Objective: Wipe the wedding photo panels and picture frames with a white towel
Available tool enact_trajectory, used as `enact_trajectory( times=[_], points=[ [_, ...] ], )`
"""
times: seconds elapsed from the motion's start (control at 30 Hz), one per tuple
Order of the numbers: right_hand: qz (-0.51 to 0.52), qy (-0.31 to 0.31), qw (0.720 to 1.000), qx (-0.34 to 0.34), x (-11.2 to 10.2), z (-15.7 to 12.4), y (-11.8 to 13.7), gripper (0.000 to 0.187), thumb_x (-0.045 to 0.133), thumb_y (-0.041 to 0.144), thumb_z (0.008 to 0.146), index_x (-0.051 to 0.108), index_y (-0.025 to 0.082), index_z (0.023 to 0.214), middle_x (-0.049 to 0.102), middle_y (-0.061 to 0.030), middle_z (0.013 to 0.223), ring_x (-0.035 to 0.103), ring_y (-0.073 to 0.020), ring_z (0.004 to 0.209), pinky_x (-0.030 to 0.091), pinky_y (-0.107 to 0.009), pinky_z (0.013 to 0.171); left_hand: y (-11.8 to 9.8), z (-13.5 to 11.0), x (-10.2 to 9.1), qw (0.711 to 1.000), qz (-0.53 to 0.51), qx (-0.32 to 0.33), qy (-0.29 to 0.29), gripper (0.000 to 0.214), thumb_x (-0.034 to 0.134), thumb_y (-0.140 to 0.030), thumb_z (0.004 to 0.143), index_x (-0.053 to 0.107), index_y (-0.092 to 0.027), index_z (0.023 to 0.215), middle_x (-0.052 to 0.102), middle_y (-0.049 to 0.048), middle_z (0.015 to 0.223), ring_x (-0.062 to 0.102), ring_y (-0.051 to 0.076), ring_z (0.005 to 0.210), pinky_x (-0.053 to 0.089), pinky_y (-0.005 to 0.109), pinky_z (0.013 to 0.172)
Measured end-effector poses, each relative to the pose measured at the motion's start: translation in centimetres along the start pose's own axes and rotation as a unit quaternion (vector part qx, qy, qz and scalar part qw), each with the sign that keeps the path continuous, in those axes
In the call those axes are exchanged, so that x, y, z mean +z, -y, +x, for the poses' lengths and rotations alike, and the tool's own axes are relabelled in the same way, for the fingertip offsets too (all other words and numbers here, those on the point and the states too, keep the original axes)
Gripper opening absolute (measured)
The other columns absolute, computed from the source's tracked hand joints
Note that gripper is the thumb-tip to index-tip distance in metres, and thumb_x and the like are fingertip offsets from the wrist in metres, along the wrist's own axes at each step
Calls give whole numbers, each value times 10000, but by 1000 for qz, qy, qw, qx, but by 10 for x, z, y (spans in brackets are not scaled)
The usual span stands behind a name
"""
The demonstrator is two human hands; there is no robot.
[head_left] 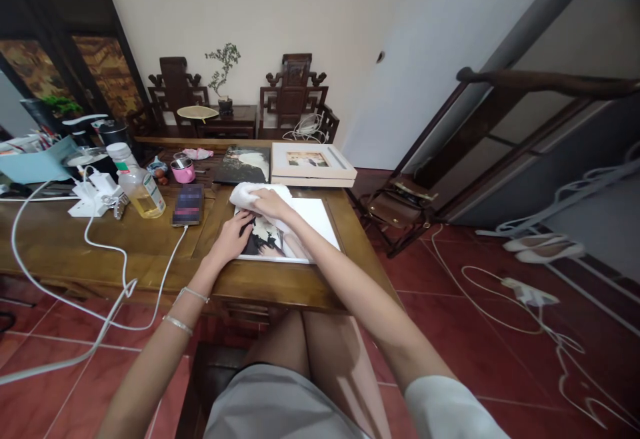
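A white-bordered photo print point(320, 220) lies flat on the wooden table point(150, 246) in front of me. My right hand point(270, 204) presses a crumpled white cloth point(245, 194) onto the print's upper left part, fingers closed over it. My left hand point(231, 238) rests flat on the print's left edge, fingers stretched out, holding nothing. Two thin bracelets sit on my left wrist.
Behind the print lie a dark photo point(243, 164) and a white framed picture point(313, 162). To the left are a phone point(189, 204) on a cable, an oil bottle point(137, 182), a pink cup point(183, 170), a power strip point(93, 198). Cables trail on the red floor.
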State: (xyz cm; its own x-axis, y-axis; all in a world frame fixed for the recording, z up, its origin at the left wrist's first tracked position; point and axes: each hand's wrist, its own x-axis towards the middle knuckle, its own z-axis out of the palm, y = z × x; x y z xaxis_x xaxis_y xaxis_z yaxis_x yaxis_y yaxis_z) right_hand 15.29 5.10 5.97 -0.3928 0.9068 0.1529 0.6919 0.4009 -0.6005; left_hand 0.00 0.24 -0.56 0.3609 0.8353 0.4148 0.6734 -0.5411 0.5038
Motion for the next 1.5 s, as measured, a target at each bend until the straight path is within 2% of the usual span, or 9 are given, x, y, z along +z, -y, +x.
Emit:
enact_trajectory(
  times=[0.43,0.63,0.8,0.9,1.0,1.13,1.23,1.37,1.5],
  points=[
    [-21,-107,988,108,-62,-86,-105,418,430,207,724,677,120,1050,662,-120,1165,543,-302,1120,375,-442,996,5,2,7,996,-73,-52,-7,350,460,-191,867,651,-156,1158,528,100,1380,436,208,1330,306,400,1143],
    [-54,-43,997,24,-44,-164,-71,306,416,125,673,678,216,805,726,-26,930,605,-267,1070,319,-467,1071,-3,-1,6,998,-40,-45,-11,358,476,-281,892,624,-159,1195,511,114,1395,415,207,1346,303,404,1139],
    [-55,7,998,-35,-41,-220,-39,341,411,105,626,659,246,813,680,-23,1158,523,-282,1216,369,-480,1037,-4,-1,4,999,-15,-31,7,401,490,-311,895,588,-157,1253,476,124,1423,392,222,1360,302,414,1136],
    [-52,7,999,-16,-45,-208,-48,327,416,131,656,674,240,824,715,-27,1035,581,-287,1117,406,-470,998,-2,-1,4,999,-12,-31,11,402,501,-328,890,594,-169,1248,483,117,1420,396,232,1357,307,418,1133],
    [-48,-12,999,16,-50,-164,-71,304,419,163,701,692,210,826,723,-28,912,624,-264,975,431,-428,955,1,-1,3,999,-17,-24,11,408,505,-339,888,598,-160,1243,481,119,1421,403,232,1352,304,408,1137],
    [-44,-65,995,54,-56,-98,-98,350,444,203,749,697,142,983,691,-105,1102,583,-273,1064,410,-385,966,2,-1,2,999,-28,-12,12,400,503,-347,891,594,-191,1247,488,91,1421,398,218,1356,300,400,1143],
    [-46,-85,993,61,-57,-72,-106,398,438,201,761,678,98,1061,649,-147,1197,539,-295,1142,378,-397,999,1,-2,1,999,-32,-16,5,404,467,-333,905,590,-154,1246,489,115,1416,406,219,1351,297,395,1145],
    [-53,-71,995,51,-53,-91,-100,348,441,195,763,699,142,991,700,-102,1091,575,-285,1081,387,-405,999,-1,-2,1,999,-31,-22,-2,436,401,-269,919,536,-102,1299,478,139,1421,410,210,1349,295,384,1148],
    [-62,-39,997,16,-43,-158,-78,329,424,139,733,689,208,915,713,-36,1077,592,-264,1089,283,-474,1102,-1,-1,2,999,-23,-25,3,452,393,-248,910,506,-135,1333,448,107,1450,391,213,1361,279,401,1156]
  ],
)
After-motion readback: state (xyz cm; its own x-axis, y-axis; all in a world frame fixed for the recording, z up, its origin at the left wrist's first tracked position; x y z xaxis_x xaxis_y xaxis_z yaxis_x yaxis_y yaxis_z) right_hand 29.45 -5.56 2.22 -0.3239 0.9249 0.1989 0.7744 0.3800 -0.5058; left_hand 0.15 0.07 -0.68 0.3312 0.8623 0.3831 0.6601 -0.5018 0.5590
